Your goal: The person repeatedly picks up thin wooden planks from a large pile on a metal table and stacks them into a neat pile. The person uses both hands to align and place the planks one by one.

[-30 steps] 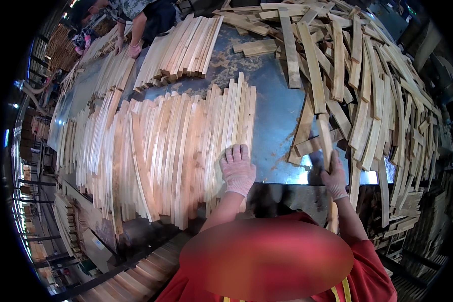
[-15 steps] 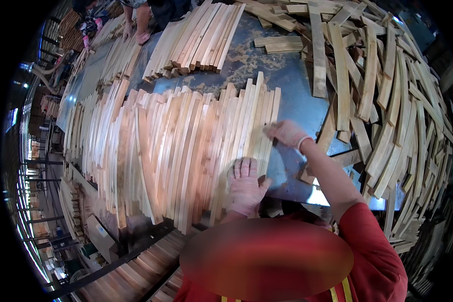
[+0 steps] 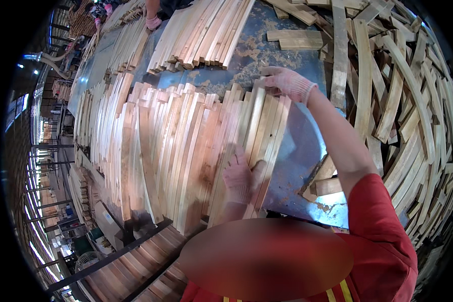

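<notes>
Pale wooden strips (image 3: 189, 151) lie side by side in a broad row on a metal-topped table, running away from me. My left hand (image 3: 238, 176), in a pinkish work glove, rests on the strips toward the row's right side, with its fingers pointing away from me and slightly blurred. At the far end of the rightmost strips is my gloved right hand (image 3: 289, 84). Its fingers bend over the end of a wooden strip (image 3: 257, 108), and part of the grip is hidden behind the hand.
A second bundle of strips (image 3: 204, 35) lies across the table. On the right is a large jumbled heap of boards (image 3: 387, 100). Bare metal tabletop (image 3: 299, 146) shows between row and heap. Another person's gloved hand (image 3: 153, 23) is at the far left. More boards (image 3: 136, 264) lie below the near edge.
My right hand has moved away from me, from the row's right side to the strips' far ends. My left hand, flat before, has shifted slightly and turned. The view has moved a little.
</notes>
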Demonstrator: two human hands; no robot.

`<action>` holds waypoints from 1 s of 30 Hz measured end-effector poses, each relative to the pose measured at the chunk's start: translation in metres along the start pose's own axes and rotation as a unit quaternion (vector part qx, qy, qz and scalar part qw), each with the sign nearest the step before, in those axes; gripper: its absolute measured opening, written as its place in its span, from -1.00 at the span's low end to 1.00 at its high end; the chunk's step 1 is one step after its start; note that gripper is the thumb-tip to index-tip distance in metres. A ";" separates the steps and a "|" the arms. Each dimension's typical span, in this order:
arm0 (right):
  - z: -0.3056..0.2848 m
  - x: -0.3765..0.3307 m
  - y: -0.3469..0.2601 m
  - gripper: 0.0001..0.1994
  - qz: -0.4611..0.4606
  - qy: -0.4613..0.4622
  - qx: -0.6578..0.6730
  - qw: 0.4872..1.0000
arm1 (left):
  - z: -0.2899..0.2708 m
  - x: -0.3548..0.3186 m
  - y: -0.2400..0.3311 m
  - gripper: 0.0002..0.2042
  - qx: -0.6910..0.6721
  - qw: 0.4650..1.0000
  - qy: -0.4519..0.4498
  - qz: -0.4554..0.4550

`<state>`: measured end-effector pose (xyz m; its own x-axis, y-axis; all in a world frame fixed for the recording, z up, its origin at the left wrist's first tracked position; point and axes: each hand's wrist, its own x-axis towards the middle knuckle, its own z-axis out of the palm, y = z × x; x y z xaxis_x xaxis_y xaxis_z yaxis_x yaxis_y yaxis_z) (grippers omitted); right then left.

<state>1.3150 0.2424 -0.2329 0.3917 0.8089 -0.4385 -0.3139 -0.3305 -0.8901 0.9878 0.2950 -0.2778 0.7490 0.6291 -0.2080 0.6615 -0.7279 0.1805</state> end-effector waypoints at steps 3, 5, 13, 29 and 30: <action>0.013 -0.058 0.000 -0.30 -0.122 -0.049 0.090 0.987 | 0.001 0.007 -0.004 0.03 -0.038 0.998 0.045 -0.003; 0.011 -0.084 0.021 -0.28 -0.176 0.076 0.087 0.978 | -0.047 0.010 0.015 -0.01 -0.021 0.999 -0.021 -0.033; 0.137 -0.145 0.177 -0.18 0.014 0.018 0.044 0.999 | -0.127 0.013 -0.018 0.03 0.104 0.991 -0.064 -0.050; 0.074 -0.332 0.192 -0.59 0.126 0.113 -0.773 0.611 | -0.058 -0.051 -0.134 -0.38 0.241 0.960 0.137 0.045; 0.073 -0.343 0.201 -0.61 0.115 0.084 -0.792 0.594 | -0.063 -0.051 -0.126 -0.38 0.244 0.962 0.117 0.036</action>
<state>1.0538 -0.0664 -0.2525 0.6189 0.6375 -0.4589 0.7788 -0.5739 0.2530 0.8683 0.3719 -0.2297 0.8179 0.5750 0.0201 0.5537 -0.7772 -0.2988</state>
